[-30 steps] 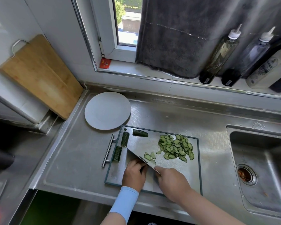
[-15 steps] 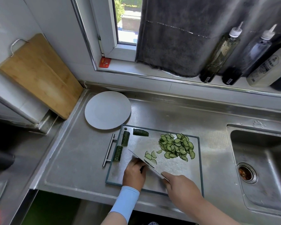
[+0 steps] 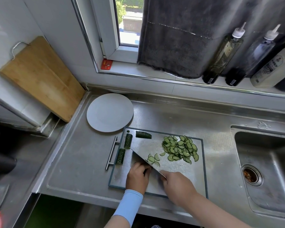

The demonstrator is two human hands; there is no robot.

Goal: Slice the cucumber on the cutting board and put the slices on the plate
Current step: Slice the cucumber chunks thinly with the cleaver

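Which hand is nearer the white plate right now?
Left. The left hand is on the board below the plate in view; the right hand, gripping the knife, lies farther right.

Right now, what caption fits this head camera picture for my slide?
Right hand grips a cleaver beside the left hand on the cutting board; cucumber slices piled there, none on the plate yet.

Counter (image 3: pixel 82 162) can be made out as brushed stainless steel, dull and scuffed. The cutting board (image 3: pixel 176 165) is shinier metal, edged in dark matt trim. Plate (image 3: pixel 109 112) at 11 o'clock: smooth, matt grey. Plain satiny wood is seen on the wooden board (image 3: pixel 39 76) at 10, fuzzy dark cloth (image 3: pixel 179 43) at 1, glossy bottles (image 3: pixel 222 55) at 2.
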